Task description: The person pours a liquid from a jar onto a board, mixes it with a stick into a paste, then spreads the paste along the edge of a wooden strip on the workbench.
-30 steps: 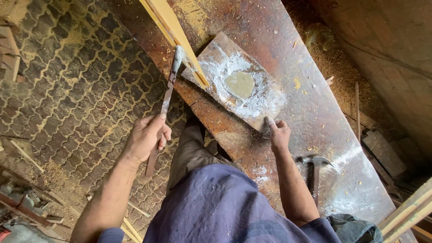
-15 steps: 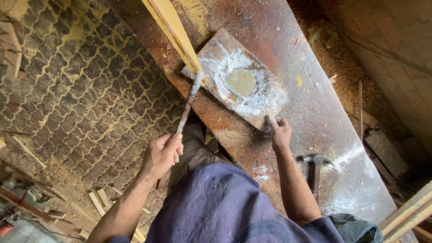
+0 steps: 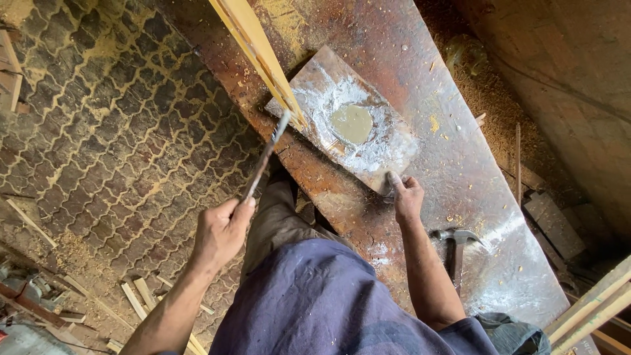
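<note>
My left hand grips the handle end of a thin flat putty knife, whose blade tip reaches the near corner of a small board lying on the workbench. The board carries a ring of white powder around a beige blob of putty. My right hand rests on the bench, its fingers touching the board's near right edge. A long yellowish wooden strip crosses the board's left corner, close to the knife tip.
A claw hammer lies on the bench to the right of my right forearm. Sawdust covers the bench and the ground at the far right. Patterned paving lies to the left, with wood offcuts scattered on it. Timber pieces stand at the lower right corner.
My left hand has drawn back toward me and to the right with the putty knife, and its blade has left the strip's left side for the board's near corner. My right hand stays put.
</note>
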